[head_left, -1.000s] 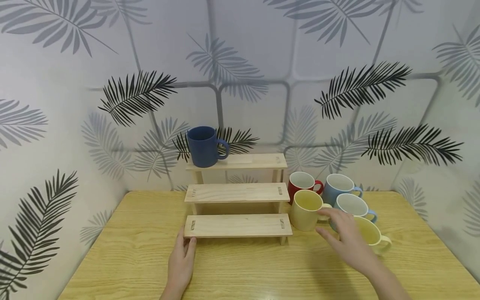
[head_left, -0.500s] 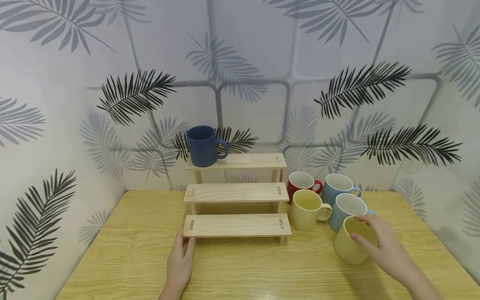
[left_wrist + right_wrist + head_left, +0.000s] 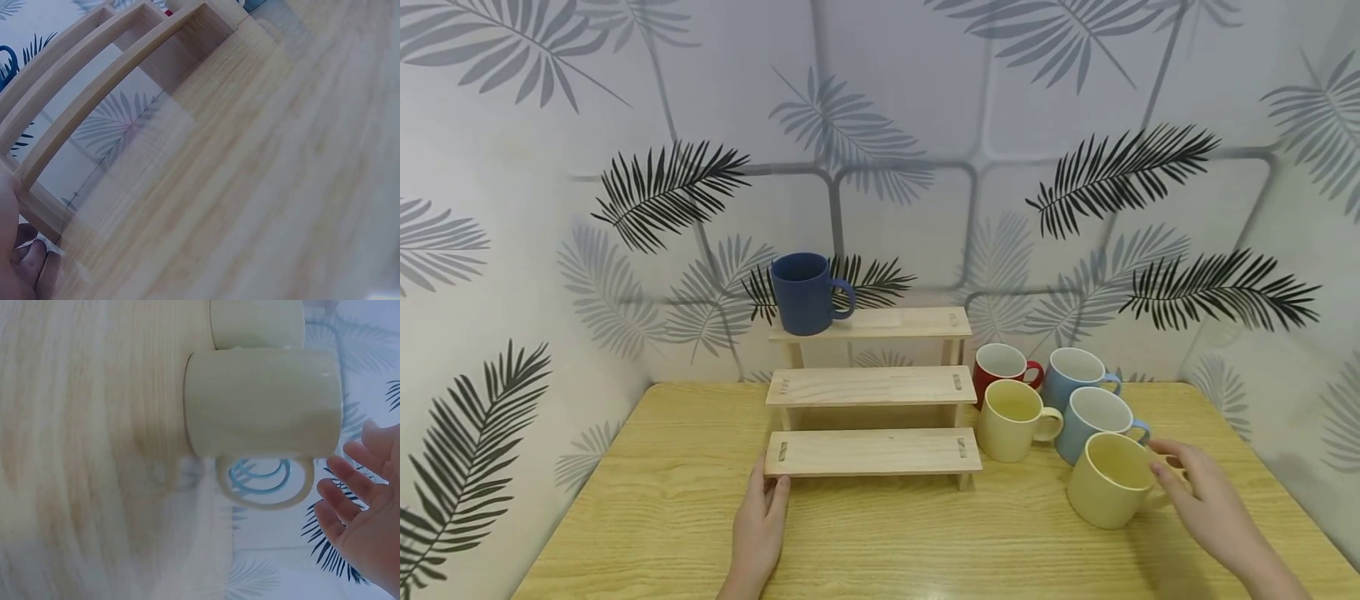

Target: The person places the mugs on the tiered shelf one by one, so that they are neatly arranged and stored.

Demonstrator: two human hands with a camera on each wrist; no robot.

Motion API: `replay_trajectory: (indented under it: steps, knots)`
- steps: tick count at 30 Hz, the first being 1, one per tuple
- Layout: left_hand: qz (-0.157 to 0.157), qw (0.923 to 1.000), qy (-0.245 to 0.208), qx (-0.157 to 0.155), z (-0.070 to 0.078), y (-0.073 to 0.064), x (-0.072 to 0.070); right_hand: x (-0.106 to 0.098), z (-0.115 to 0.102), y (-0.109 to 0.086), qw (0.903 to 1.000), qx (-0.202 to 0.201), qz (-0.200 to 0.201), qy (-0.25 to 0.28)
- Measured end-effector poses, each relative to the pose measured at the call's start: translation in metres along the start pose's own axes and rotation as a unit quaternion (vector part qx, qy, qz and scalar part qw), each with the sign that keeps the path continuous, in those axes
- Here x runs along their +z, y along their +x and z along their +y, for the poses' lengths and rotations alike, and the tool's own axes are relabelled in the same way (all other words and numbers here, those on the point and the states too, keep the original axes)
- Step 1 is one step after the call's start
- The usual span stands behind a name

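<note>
A three-tier wooden shelf stands on the table, and my left hand holds the left end of its lowest tier. In the left wrist view, curled fingers show beside the shelf's end leg. My right hand hovers at the handle side of the front yellow mug, fingers spread and loosely bent. The right wrist view shows those fingers apart from the mug handle, with nothing between them. A dark blue mug sits upright on the top tier's left end.
Right of the shelf stand a second yellow mug, a red mug with white inside, and two light blue mugs, one in front and one behind. A leaf-patterned wall covering rises behind the table.
My right hand has moved right and toward me, from the second yellow mug's handle, across the front yellow mug, to that mug's handle side. My left hand has stayed on the shelf.
</note>
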State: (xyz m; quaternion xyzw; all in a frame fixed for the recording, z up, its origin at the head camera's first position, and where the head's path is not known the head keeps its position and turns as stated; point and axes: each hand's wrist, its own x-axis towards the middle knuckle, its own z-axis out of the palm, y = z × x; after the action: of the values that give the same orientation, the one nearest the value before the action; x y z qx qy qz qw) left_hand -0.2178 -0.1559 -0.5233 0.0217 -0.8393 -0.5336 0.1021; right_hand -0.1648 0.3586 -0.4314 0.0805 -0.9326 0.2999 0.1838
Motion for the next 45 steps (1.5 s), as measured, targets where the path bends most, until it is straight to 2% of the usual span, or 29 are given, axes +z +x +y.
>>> replay_trajectory:
  steps: [8,15,26,33,45]
  knots:
    - [-0.002,1.0000,0.001,-0.001,0.000,-0.001,-0.001,0.006,0.018,-0.006,0.9998,-0.008,0.010,0.015]
    - [-0.002,1.0000,0.002,0.000,0.001,-0.001,-0.001,0.014,0.028,-0.010,0.9983,-0.009,0.020,0.054]
    - [-0.005,1.0000,0.000,-0.004,0.000,-0.001,-0.001,0.021,0.038,-0.015,0.9898,0.066,0.022,0.124]
    - [-0.006,1.0000,0.000,-0.007,-0.002,-0.001,0.000,0.026,0.043,-0.016,0.9835,0.084,0.037,0.156]
    - [0.000,1.0000,-0.001,-0.004,-0.001,0.000,0.000,0.028,0.046,-0.016,0.9728,0.113,0.028,0.200]
